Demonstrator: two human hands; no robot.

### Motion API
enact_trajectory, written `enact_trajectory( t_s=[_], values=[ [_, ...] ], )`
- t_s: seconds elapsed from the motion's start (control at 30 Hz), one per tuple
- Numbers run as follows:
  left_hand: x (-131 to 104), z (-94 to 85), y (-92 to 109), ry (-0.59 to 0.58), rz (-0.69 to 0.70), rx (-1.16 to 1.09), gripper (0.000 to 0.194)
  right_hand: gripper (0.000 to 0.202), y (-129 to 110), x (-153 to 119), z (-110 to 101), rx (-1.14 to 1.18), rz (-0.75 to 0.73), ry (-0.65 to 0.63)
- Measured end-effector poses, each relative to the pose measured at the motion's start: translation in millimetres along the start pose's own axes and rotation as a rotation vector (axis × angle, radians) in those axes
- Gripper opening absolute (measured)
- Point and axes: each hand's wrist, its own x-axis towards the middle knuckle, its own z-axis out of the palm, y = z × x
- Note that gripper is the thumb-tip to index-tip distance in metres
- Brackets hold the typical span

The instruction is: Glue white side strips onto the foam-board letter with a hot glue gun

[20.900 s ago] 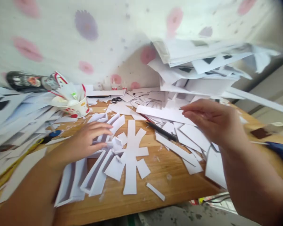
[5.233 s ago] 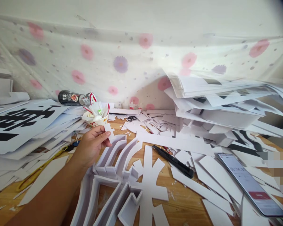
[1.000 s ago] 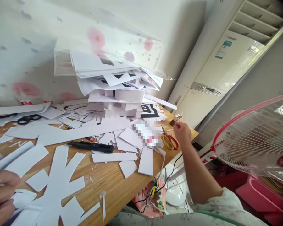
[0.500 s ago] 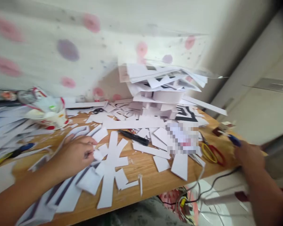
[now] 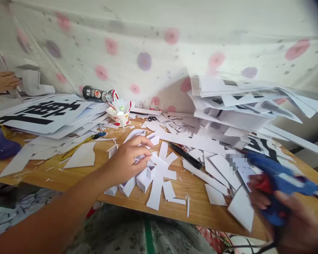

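My left hand (image 5: pixel 125 160) is over the white cut-outs, thumb and fingers pinched on a small white strip (image 5: pixel 159 159). Beneath it lies a branching flat white cut-out (image 5: pixel 156 190), with a raised white-walled shape (image 5: pixel 144 180) beside it, partly hidden by the hand. My right hand (image 5: pixel 298 218), blurred, grips a blue glue gun (image 5: pixel 277 176) with a red trigger above the right side of the table. The glue gun's nozzle is smeared by motion. A black cutter knife (image 5: pixel 185 155) rests just beyond the cut-out.
Stacked white sheets (image 5: pixel 228 118) rise at the back right. A paper tub (image 5: pixel 119 118) stands near a dark can (image 5: pixel 92 93). Printed sheets (image 5: pixel 50 123) and a yellow tool (image 5: pixel 76 147) lie left. At far left another person's hand (image 5: pixel 2 82) holds a panel. Scraps (image 5: pixel 214 194) cover the table's right.
My right hand has brought the glue gun from the far right edge in over the table. The view has swung left, showing the other person's hand. My left hand stays at the cut-out.
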Motion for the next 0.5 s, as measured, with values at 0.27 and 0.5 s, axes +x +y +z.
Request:
enact_trajectory(
  t_s=[0.27,0.5],
  values=[
    [-25.1,12.5,7.3,-0.022,-0.006,-0.142,0.020,0.030,42.5,-31.1,103.2,0.083,0.398,-0.568],
    [-29.2,12.8,4.3,-0.021,0.004,-0.079,0.019,0.023,45.9,-30.1,105.0,-0.030,0.331,-0.566]
  ],
)
